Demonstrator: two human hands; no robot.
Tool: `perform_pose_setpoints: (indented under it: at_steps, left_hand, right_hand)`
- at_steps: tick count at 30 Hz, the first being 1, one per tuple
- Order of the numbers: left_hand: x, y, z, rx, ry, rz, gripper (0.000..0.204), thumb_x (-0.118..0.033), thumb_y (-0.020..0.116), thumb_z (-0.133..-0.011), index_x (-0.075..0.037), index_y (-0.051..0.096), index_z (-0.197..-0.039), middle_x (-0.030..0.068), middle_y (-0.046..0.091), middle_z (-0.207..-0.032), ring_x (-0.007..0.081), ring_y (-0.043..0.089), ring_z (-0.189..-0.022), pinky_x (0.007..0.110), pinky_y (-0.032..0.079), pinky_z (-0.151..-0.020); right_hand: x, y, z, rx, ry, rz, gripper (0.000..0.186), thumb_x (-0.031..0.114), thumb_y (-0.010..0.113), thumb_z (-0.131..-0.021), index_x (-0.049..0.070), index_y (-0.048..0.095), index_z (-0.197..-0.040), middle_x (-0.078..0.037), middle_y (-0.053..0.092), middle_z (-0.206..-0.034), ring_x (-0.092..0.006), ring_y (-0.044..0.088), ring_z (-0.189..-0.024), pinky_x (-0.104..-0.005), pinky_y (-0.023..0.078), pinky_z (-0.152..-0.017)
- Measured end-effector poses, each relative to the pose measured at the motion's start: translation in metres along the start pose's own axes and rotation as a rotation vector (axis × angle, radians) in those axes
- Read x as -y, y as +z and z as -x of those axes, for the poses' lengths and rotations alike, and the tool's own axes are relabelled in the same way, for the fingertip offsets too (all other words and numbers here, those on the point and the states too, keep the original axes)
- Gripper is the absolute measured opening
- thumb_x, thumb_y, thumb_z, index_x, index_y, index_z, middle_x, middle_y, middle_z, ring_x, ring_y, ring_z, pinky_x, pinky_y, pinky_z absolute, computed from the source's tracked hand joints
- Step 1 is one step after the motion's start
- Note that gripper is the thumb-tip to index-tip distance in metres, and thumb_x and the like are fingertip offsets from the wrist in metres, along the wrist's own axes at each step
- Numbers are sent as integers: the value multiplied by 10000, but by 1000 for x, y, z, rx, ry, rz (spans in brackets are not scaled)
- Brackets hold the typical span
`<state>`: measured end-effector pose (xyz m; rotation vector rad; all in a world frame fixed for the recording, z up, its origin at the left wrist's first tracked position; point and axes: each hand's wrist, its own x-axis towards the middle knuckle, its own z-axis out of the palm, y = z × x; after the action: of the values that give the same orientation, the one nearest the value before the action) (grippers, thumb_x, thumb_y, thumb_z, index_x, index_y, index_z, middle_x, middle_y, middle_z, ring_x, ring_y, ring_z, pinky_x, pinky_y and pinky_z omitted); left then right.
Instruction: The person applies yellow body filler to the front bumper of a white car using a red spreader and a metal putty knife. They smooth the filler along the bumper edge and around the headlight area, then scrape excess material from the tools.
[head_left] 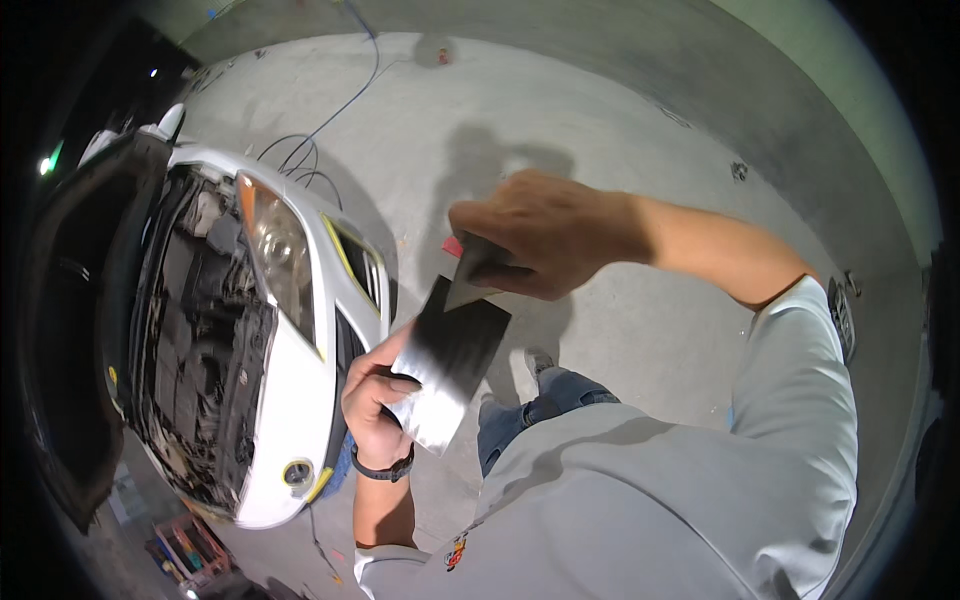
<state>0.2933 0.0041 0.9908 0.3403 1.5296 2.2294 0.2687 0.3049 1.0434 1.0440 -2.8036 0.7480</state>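
My left hand [375, 400] grips a flat rectangular metal plate [450, 370], dark at its upper end and shiny silver lower down. My right hand [535, 230] is closed on a grey flat scraper [465, 285], its lower edge at the plate's upper end; whether it touches cannot be told. A small red piece [452, 246] shows beside the scraper, partly hidden by my fingers.
A white car front [285, 420] with raised hood [80, 280] stands at my left, yellow tape around some parts. Hoses [310, 150] lie on the concrete floor [660, 180] beyond it. A toolbox [190, 550] sits lower left. A wall [760, 70] curves along the back and right.
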Motion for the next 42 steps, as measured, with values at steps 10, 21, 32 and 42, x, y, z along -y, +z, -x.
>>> perform_pose_setpoints:
  at_steps: [10,21,32,42]
  left_hand:
    - [6,-61,224,-395,316,-37,749,-149,463,-739,143,521,-1426,249,568,-1455,293,530,-1365,340,324,-1189]
    - [6,-81,438,-726,427,268,789,-159,436,-790,73,394,-1544,202,411,-1597,325,411,-1466,432,287,-1241]
    - [41,-41,489,-510,473,391,843,-56,613,-819,106,272,-1572,200,469,-1537,259,493,-1365,392,292,-1226]
    - [125,59,414,-393,204,441,532,-498,374,-1100,-45,509,-1344,51,550,-1135,150,489,-891,307,410,-806]
  right_hand:
    - [187,153,2,-122,78,-361,320,220,727,-897,20,529,-1050,-176,663,-769,-419,663,-695,-473,515,-650]
    - [370,244,-34,56,-61,-636,277,227,767,-896,67,571,-1008,-145,632,-774,-249,652,-659,-372,492,-576]
    - [368,236,-34,-209,116,-754,331,283,753,-930,-13,633,-1015,-113,724,-833,-166,699,-724,-335,551,-635]
    - [355,239,110,-230,259,-926,426,242,702,-971,-6,487,-1243,-195,684,-986,-239,680,-896,-357,530,-808]
